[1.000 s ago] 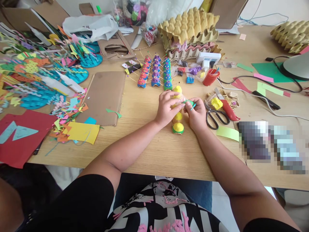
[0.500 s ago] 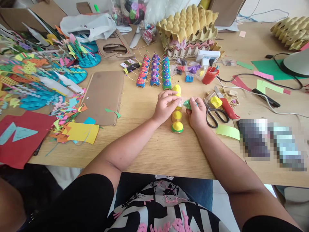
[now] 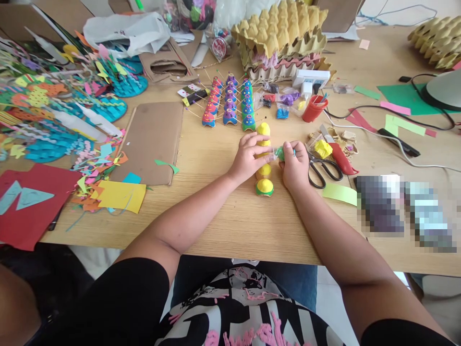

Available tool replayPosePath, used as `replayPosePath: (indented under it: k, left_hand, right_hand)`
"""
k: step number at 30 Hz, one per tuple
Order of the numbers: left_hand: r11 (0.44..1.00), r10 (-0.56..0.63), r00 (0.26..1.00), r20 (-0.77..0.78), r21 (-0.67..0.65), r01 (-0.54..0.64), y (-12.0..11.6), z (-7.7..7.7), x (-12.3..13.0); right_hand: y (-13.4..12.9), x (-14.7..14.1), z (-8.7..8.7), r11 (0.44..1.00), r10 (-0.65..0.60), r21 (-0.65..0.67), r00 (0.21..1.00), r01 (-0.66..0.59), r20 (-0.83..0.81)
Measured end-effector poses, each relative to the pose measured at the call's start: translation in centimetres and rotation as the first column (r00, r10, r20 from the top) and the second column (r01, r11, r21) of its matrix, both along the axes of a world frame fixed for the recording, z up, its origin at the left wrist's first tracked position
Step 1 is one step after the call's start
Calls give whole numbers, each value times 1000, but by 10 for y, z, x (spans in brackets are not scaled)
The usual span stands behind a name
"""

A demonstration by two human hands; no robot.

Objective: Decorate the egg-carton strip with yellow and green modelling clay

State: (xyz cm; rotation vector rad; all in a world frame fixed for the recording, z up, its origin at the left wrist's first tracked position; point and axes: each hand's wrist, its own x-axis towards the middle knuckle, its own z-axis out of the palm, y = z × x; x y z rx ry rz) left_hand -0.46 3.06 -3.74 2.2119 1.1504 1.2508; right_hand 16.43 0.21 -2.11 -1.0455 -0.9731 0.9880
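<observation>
My left hand (image 3: 248, 157) is closed in a pinch on the clear edge of a small plastic bag of green modelling clay (image 3: 279, 153). On the bag's other side, my right hand (image 3: 296, 166) has its thumb and curled fingers gripping it; a bit of blue shows by the thumb. Under and between the hands stands an egg-carton strip with yellow-covered humps (image 3: 265, 186) and a green lower edge at its near end. My hands and the bag partly hide its middle. Black-handled scissors (image 3: 326, 173) lie right beside my right hand.
Finished red, purple and blue egg-carton caterpillars (image 3: 230, 103) stand behind the strip. Egg trays (image 3: 281, 33) are stacked at the back. A red cup (image 3: 315, 109), a red-handled knife (image 3: 342, 158) and yellow clay (image 3: 323, 149) lie right; cardboard (image 3: 151, 139) and paper scraps (image 3: 120, 194) lie left.
My left fingers have shifted slightly right and down along the bag, closer to my right hand. The right hand stays nearly in place. The whole view has shifted slightly.
</observation>
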Motion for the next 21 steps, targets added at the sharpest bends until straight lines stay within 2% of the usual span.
replayPosePath:
  k: [6, 11, 18, 21]
  left_hand:
    - [999, 35, 999, -22, 5, -35, -3, 0, 3]
    - [999, 34, 999, 10, 14, -34, -4, -1, 6]
    - [994, 52, 997, 56, 97, -57, -8, 0, 9]
    - [988, 69, 997, 45, 138, -75, -8, 1, 7]
  right_hand:
    - [-1, 3, -4, 994, -1, 111, 987, -17, 158]
    - [-2, 3, -2, 991, -15, 130, 978, -12, 209]
    - [-1, 1, -5, 993, -35, 120, 990, 19, 136]
    - [-2, 0, -5, 997, 12, 80, 998, -17, 62]
